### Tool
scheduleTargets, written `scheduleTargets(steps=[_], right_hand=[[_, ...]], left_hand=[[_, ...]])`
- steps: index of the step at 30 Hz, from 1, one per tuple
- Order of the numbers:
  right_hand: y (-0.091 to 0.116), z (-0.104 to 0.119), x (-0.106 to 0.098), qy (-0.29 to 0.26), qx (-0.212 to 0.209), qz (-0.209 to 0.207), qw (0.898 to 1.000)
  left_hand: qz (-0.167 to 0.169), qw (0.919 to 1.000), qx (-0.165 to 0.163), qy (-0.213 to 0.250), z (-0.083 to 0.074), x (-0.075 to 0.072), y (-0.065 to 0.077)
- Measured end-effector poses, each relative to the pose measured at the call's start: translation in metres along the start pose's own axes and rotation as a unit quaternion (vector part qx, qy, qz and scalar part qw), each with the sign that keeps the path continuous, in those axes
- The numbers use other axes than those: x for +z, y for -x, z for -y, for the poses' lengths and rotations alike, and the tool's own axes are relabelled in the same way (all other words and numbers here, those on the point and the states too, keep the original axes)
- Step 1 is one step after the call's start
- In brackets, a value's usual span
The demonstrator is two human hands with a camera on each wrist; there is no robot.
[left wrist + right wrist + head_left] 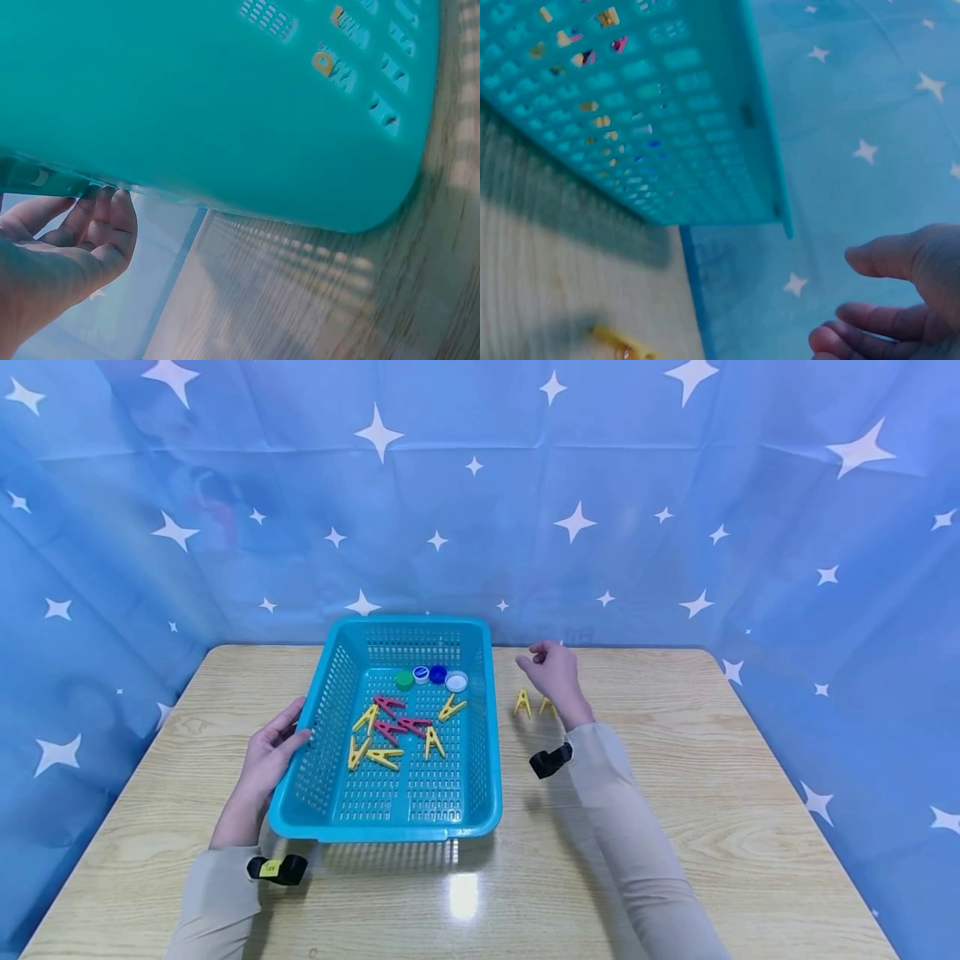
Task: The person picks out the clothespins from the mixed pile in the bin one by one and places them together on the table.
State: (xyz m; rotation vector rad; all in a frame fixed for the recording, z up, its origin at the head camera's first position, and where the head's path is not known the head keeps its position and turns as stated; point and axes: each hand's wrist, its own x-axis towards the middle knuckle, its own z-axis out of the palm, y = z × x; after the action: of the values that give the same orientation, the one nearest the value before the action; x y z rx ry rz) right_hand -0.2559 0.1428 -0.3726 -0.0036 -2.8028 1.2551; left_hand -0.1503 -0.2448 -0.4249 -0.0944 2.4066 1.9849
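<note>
A turquoise plastic basket point(405, 832) stands left of the table's middle. Its left rim is in the grip of my left hand point(272, 758), seen from below in the left wrist view. Inside lie several yellow clothespins point(384, 757), three red clothespins point(415, 725), a green cap point(405, 680), a blue cap point(438, 673), a white cap point(456, 681) and a blue-and-white cap point(421, 674). My right hand point(557, 681) is raised right of the basket, holding nothing, thumb and fingers apart. Below it, a yellow clothespin point(522, 702) and another, partly hidden clothespin point(548, 706) are on the table.
The wooden table point(720, 827) ends at the back against a blue curtain point(480, 510) with white stars. Black straps with small cameras sit on both wrists. Light glares on the tabletop in front of the basket.
</note>
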Motion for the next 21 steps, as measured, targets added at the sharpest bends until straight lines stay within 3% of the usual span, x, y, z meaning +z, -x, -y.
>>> scheduleTargets(steps=[21], right_hand=[[-0.009, 0.056, 0.017, -0.022, -0.069, 0.010, 0.997]], left_hand=[[-0.003, 0.9999, -0.001, 0.016, 0.002, 0.000, -0.001]])
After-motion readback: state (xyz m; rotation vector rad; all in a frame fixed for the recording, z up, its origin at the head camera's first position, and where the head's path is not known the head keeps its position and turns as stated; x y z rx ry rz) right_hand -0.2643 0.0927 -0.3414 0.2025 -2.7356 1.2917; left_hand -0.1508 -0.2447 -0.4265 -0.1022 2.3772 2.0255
